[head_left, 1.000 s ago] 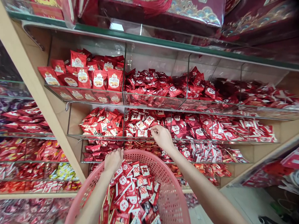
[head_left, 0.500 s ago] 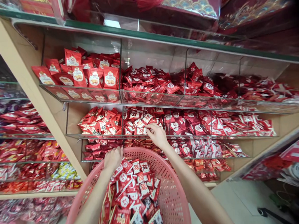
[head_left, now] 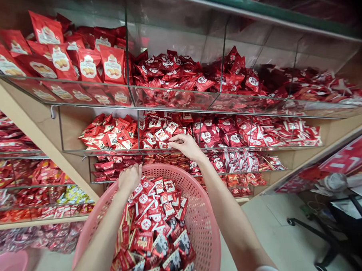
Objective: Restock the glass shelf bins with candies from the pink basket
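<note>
Just beyond the pink basket [head_left: 203, 224], right hand [head_left: 185, 146] at a red-and-white packet [head_left: 163, 145], fingertips narrowly set, hold unclear, left hand [head_left: 130, 178] clasping the basket.

Bright light, glare on upper glass shelf [head_left: 271, 15], dark upper-right corner, edges seemingly blurred

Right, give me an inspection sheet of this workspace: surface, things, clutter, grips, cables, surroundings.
Surface: divided, clear-fronted shelves holding mostly red packets.
Things: pink basket with mixed loose packets inside.
Clutter: pink tub on the floor, lower left; bagged goods under the left shelves.
Grips: left grip on the basket's rim; right grip at shelf packets, contact unclear.
Cables: cannot tell; right side is blurred.
Surroundings: tiled floor; black wheeled chair at right.
</note>
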A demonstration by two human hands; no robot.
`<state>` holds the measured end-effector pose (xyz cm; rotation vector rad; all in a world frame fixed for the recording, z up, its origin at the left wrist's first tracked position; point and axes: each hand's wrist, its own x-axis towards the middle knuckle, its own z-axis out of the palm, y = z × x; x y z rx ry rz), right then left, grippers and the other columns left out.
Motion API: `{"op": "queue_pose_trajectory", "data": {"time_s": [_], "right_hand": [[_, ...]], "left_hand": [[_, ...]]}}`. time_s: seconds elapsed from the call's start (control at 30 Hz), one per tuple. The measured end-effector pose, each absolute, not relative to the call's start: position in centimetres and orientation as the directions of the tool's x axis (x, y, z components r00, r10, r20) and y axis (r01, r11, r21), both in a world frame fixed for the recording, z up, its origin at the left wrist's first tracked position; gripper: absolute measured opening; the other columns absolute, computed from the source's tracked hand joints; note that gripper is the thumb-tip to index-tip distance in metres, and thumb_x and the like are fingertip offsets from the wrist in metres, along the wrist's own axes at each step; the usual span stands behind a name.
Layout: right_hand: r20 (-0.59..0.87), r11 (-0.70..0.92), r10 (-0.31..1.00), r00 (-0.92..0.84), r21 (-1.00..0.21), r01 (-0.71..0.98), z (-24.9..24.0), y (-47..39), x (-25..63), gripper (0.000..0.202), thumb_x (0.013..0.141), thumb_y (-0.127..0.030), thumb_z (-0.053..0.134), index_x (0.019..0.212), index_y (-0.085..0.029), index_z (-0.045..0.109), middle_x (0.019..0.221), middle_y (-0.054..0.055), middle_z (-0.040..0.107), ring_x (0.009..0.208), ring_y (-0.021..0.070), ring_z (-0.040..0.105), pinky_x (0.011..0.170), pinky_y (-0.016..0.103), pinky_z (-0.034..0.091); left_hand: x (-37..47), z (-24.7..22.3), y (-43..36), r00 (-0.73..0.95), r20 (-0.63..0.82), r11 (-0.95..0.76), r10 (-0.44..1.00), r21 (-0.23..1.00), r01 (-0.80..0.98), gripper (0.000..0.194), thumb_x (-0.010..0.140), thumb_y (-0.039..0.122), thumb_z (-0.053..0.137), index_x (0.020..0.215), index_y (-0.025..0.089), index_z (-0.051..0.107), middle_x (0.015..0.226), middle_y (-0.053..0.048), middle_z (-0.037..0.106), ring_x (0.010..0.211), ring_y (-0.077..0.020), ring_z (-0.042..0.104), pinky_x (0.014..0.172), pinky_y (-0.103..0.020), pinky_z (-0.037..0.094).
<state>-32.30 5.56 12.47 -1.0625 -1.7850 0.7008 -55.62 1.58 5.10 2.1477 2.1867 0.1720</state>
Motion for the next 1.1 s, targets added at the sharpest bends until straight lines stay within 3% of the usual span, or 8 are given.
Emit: {"op": "queue_pose_trajectory", "data": {"time_s": [0.17, 0.4, 0.5, 0.6, 0.73, 0.87, 0.97, 1.1], "right_hand": [[0.447, 0.47, 0.882, -0.149, -0.812, 0.346, 11.5, 6.0, -32.4, 0.02, 0.075, -0.031, 0.064, 0.087, -0.017, 0.069, 0.074, 0.002, 0.069, 0.067, 0.0129, 0.063, 0.064, 0.024, 0.048], [0.51, 0.503, 0.85, 0.131, -0.86, 0.086, 12.5, 3.4, -32.0, 0.023, 0.073, -0.037, 0.066, 0.087, -0.019, 0.07, 0.082, 0.002, 0.07, 0.069, 0.0127, 0.06, 0.062, 0.026, 0.05], [0.487, 0.483, 0.872, 0.043, -0.872, 0.077, 13.5, 0.2, -30.4, 0.021, 0.076, -0.035, 0.065, 0.091, -0.021, 0.069, 0.087, 0.001, 0.069, 0.069, 0.011, 0.059, 0.063, 0.025, 0.049], [0.33, 0.391, 0.896, -0.298, -0.903, 0.176, 13.3, -2.6, -28.6, 0.018, 0.078, -0.032, 0.064, 0.092, -0.022, 0.069, 0.086, 0.001, 0.069, 0.072, 0.0103, 0.059, 0.066, 0.025, 0.048], [-0.054, 0.316, 0.755, -0.654, -0.844, 0.434, 10.3, -4.0, -27.5, 0.015, 0.081, -0.025, 0.059, 0.087, -0.017, 0.07, 0.075, 0.001, 0.067, 0.065, 0.0098, 0.057, 0.06, 0.022, 0.044], [-0.326, 0.406, 0.649, -0.687, -0.615, 0.676, 6.0, -3.8, -28.2, 0.014, 0.074, -0.01, 0.06, 0.081, -0.013, 0.071, 0.072, 0.001, 0.066, 0.064, 0.0095, 0.055, 0.058, 0.019, 0.039], [-0.471, 0.484, 0.58, -0.665, -0.457, 0.746, 3.9, -3.5, -29.2, 0.017, 0.07, -0.007, 0.061, 0.083, -0.012, 0.072, 0.071, 0.001, 0.067, 0.063, 0.0097, 0.054, 0.056, 0.018, 0.037], [-0.547, 0.5, 0.527, -0.65, -0.419, 0.758, 2.9, -3.2, -30.3, 0.025, 0.068, -0.005, 0.059, 0.086, -0.014, 0.073, 0.07, -0.001, 0.067, 0.06, 0.009, 0.053, 0.053, 0.017, 0.036]], "left_hand": [[-55.7, 4.9, 1.7, -0.019, 0.039, 0.014, 0.999, 0.13, 0.991, 0.05, 0.093, 0.039, 0.015, 0.105, 0.016, 0.057, 0.106, -0.011, 0.066, 0.099, -0.0255, 0.061, 0.084, -0.037, 0.044], [-55.6, 5.1, 1.6, -0.015, 0.049, 0.009, 0.999, 0.13, 0.991, 0.05, 0.093, 0.038, 0.015, 0.104, 0.015, 0.057, 0.104, -0.012, 0.066, 0.098, -0.0268, 0.062, 0.082, -0.038, 0.044], [-55.6, 5.1, 1.5, -0.017, 0.045, 0.011, 0.999, 0.12, 0.993, 0.05, 0.093, 0.038, 0.014, 0.103, 0.015, 0.058, 0.103, -0.012, 0.066, 0.097, -0.0265, 0.062, 0.08, -0.038, 0.045], [-55.6, 5.0, 1.6, -0.012, 0.045, 0.007, 0.999, 0.113, 0.994, 0.05, 0.093, 0.038, 0.014, 0.103, 0.015, 0.058, 0.103, -0.012, 0.066, 0.096, -0.0262, 0.062, 0.08, -0.037, 0.045], [-55.7, 4.8, 1.6, -0.01, 0.053, 0.004, 0.999, 0.115, 0.993, 0.05, 0.093, 0.038, 0.014, 0.103, 0.015, 0.058, 0.103, -0.012, 0.066, 0.096, -0.0264, 0.062, 0.081, -0.037, 0.044], [-55.7, 4.8, 1.6, -0.017, 0.048, 0.011, 0.999, 0.125, 0.992, 0.05, 0.093, 0.038, 0.015, 0.102, 0.015, 0.058, 0.103, -0.011, 0.066, 0.097, -0.0261, 0.062, 0.082, -0.037, 0.044], [-55.6, 5.0, 1.6, -0.024, 0.032, 0.02, 0.999, 0.132, 0.991, 0.05, 0.093, 0.039, 0.015, 0.105, 0.015, 0.057, 0.105, -0.012, 0.066, 0.098, -0.0261, 0.062, 0.083, -0.037, 0.044], [-55.6, 5.0, 1.6, -0.018, 0.034, 0.013, 0.999, 0.137, 0.99, 0.05, 0.093, 0.038, 0.015, 0.104, 0.014, 0.058, 0.105, -0.012, 0.066, 0.099, -0.0264, 0.061, 0.084, -0.038, 0.044]]}}
